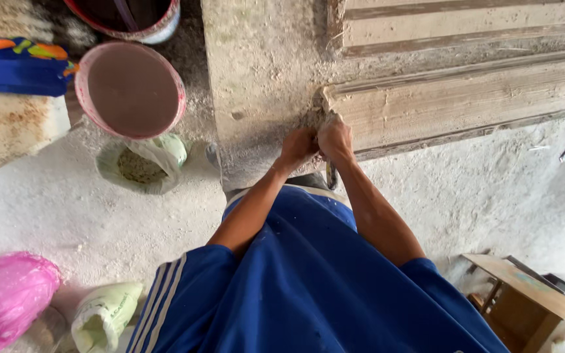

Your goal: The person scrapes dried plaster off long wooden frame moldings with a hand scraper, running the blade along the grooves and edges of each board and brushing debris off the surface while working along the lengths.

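Note:
My left hand (297,147) and my right hand (335,137) are pressed side by side where a rough concrete pillar (256,78) meets the end of a dusty wooden plank (465,98). Both hands have curled fingers. My right hand touches the plank's chipped corner, and a dark narrow tool (330,175) sticks out below it. My left hand rests against the pillar face, and I cannot see anything in it. My blue shirt (308,287) fills the lower middle of the view.
A pink-rimmed basin (129,88) of brown material sits to the left, above an open green bag (142,163) of grainy mix. A pink bag (8,297) and a pale sack (102,314) lie lower left. A wooden stool (524,297) stands lower right.

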